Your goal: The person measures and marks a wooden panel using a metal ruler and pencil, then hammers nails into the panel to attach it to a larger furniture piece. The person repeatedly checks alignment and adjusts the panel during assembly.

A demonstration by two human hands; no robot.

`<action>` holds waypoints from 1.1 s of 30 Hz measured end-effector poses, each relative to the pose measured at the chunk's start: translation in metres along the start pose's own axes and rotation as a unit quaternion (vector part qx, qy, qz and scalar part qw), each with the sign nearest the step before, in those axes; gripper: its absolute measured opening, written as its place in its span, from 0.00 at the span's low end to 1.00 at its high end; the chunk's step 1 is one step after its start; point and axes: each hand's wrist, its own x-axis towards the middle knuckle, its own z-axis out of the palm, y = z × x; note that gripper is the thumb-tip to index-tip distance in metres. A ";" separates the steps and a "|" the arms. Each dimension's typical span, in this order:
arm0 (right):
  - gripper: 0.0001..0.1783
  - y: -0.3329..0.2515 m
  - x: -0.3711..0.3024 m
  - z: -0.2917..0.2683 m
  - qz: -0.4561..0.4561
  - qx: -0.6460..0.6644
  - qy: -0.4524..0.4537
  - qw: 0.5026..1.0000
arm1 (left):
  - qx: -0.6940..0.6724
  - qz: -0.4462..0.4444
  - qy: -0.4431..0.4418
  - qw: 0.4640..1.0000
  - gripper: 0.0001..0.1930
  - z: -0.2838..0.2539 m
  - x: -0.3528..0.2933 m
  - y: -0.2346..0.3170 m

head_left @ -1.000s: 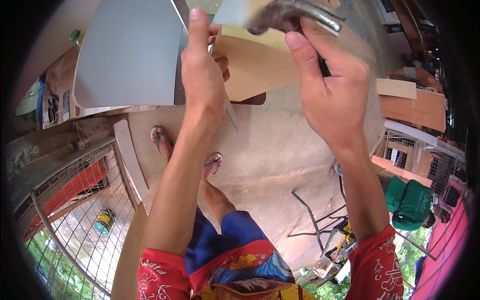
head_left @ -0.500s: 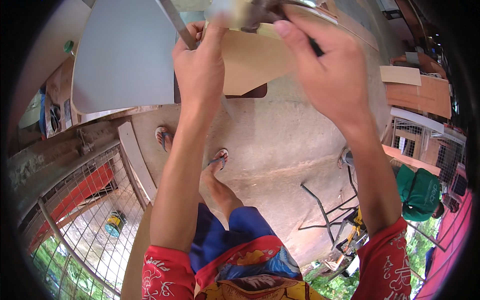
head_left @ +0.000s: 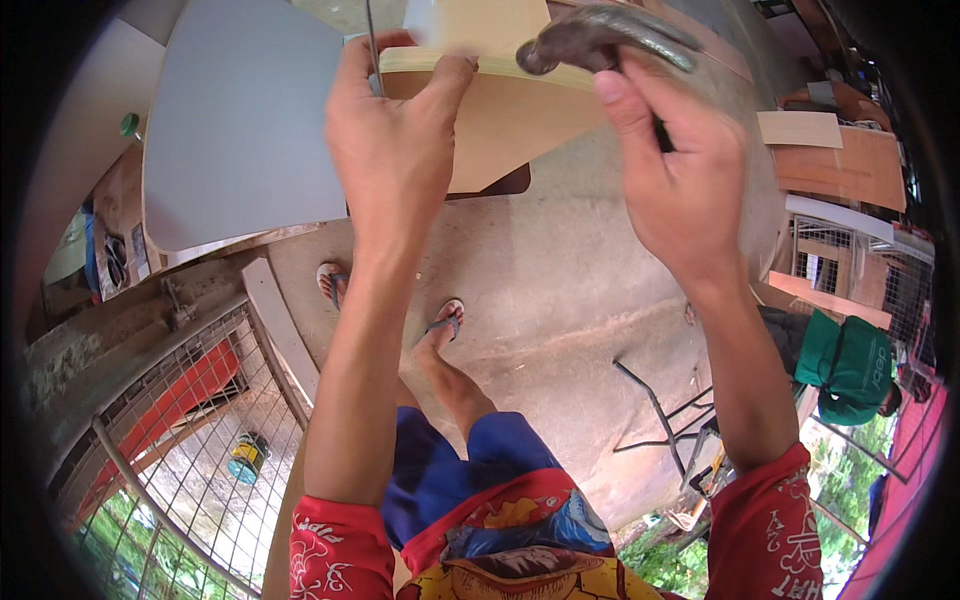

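Note:
My right hand (head_left: 685,165) is closed around a hammer (head_left: 580,42), gripping it close below its worn metal head. The hammer's round face points left, towards my other hand. My left hand (head_left: 390,150) pinches the edge of a pale wooden panel (head_left: 520,70), thumb on the near side and fingers behind. Next to those fingers a thin metal strip (head_left: 374,45) rises past the index finger. The left fingertips are partly blurred, so anything small between them cannot be made out. Below the panel's edge its tan face (head_left: 500,125) slopes down.
A large grey panel (head_left: 240,130) stands at my left. A wire mesh (head_left: 180,440) is at lower left, with a yellow and teal can (head_left: 247,458) beyond it. At right, a person in a green shirt (head_left: 845,368) bends near dark metal frames (head_left: 655,425) and stacked boards (head_left: 835,180).
The hammer has come away from the panel edge, slightly down and right, and shows more sharply. My left hand has shifted a little, and the metal strip appears narrower and more upright.

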 end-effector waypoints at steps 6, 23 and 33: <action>0.14 0.005 0.002 -0.007 0.028 -0.026 -0.024 0.999 | 0.092 0.191 0.079 0.974 0.21 -0.012 0.001 0.003; 0.08 -0.010 0.010 0.006 0.028 0.036 0.006 0.999 | 0.197 0.212 -0.100 0.952 0.34 -0.028 -0.024 0.001; 0.11 0.009 0.025 -0.004 0.037 0.030 -0.067 0.997 | 0.308 0.299 -0.187 0.884 0.47 -0.051 -0.020 -0.005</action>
